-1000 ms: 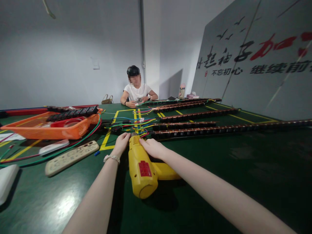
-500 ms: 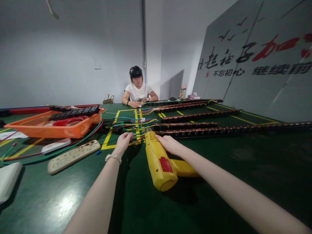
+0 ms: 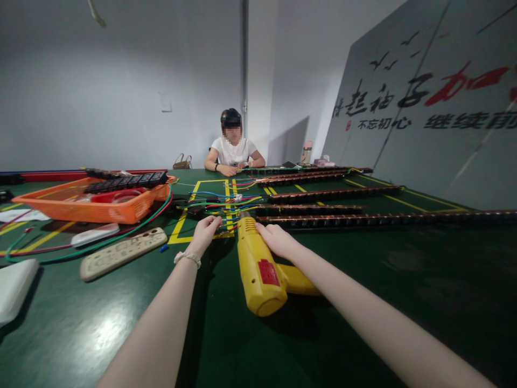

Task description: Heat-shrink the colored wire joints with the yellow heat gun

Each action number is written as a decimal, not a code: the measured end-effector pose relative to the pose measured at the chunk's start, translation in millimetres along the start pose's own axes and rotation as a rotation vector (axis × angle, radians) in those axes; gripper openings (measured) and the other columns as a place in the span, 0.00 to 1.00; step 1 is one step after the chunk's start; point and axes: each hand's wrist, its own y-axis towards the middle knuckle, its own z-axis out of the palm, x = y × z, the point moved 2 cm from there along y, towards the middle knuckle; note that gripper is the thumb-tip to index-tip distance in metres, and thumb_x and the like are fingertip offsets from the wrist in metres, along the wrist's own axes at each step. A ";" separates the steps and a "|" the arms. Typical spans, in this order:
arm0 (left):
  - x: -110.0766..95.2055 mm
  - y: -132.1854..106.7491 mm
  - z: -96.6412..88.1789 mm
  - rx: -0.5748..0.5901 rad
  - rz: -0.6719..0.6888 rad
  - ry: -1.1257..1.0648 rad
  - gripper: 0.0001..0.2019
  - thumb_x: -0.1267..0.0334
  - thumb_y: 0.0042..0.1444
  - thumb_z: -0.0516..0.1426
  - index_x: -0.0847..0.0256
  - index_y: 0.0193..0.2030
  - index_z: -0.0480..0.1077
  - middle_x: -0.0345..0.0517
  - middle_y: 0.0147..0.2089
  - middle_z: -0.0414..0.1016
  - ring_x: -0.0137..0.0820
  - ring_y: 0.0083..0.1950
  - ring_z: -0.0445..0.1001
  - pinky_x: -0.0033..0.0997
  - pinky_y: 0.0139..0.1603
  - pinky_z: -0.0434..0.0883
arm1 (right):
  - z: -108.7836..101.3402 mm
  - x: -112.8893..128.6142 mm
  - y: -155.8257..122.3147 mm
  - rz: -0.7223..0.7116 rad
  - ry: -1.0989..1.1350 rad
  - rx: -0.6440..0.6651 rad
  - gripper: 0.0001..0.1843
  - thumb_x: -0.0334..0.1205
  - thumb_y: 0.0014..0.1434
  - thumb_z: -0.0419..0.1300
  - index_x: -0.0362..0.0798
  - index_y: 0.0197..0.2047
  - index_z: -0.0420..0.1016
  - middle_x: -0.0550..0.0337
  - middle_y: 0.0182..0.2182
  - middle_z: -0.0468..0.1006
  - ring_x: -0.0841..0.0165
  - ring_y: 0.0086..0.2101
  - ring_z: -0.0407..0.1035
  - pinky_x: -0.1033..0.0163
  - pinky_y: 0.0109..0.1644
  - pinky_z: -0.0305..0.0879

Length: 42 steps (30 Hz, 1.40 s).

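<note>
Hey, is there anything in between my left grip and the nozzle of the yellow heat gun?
Yes, thin coloured wires show in the gap between your left grip and the nozzle of the yellow heat gun. Nothing bulkier is visible there.

Pale glare [image 3: 105,330] whitens the tabletop [image 3: 226,339] at left; its right lies dim.
</note>
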 end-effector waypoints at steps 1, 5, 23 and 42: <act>1.9 1.0 0.2 0.001 0.004 0.001 0.18 0.47 0.47 0.56 0.62 0.25 0.72 0.43 0.26 0.72 0.31 0.31 0.68 0.28 0.33 0.62 | 3.0 4.1 1.1 -0.005 -0.001 0.011 0.35 0.56 0.67 0.36 0.40 0.37 0.76 0.43 0.37 0.78 0.59 0.37 0.72 0.61 0.39 0.63; 8.7 5.1 0.4 0.006 0.010 -0.021 0.19 0.45 0.46 0.57 0.62 0.24 0.71 0.42 0.24 0.71 0.31 0.30 0.67 0.27 0.31 0.62 | 16.7 23.7 5.8 -0.033 -0.013 0.052 0.35 0.57 0.66 0.37 0.40 0.39 0.77 0.42 0.40 0.78 0.57 0.40 0.73 0.60 0.42 0.64; 2.1 3.9 -1.1 -0.067 -0.036 -0.131 0.19 0.46 0.40 0.60 0.62 0.26 0.70 0.42 0.26 0.72 0.31 0.31 0.69 0.29 0.32 0.65 | 21.0 33.5 3.0 -0.066 -0.036 0.076 0.36 0.58 0.66 0.36 0.41 0.39 0.77 0.43 0.39 0.79 0.56 0.41 0.73 0.59 0.43 0.64; -0.7 -0.2 -2.1 -0.057 -0.011 -0.210 0.21 0.51 0.35 0.66 0.63 0.33 0.71 0.44 0.32 0.75 0.31 0.35 0.72 0.34 0.42 0.68 | -15.3 -13.9 -20.9 -0.061 -0.121 0.016 0.35 0.57 0.66 0.36 0.44 0.40 0.78 0.45 0.40 0.78 0.54 0.41 0.71 0.57 0.41 0.61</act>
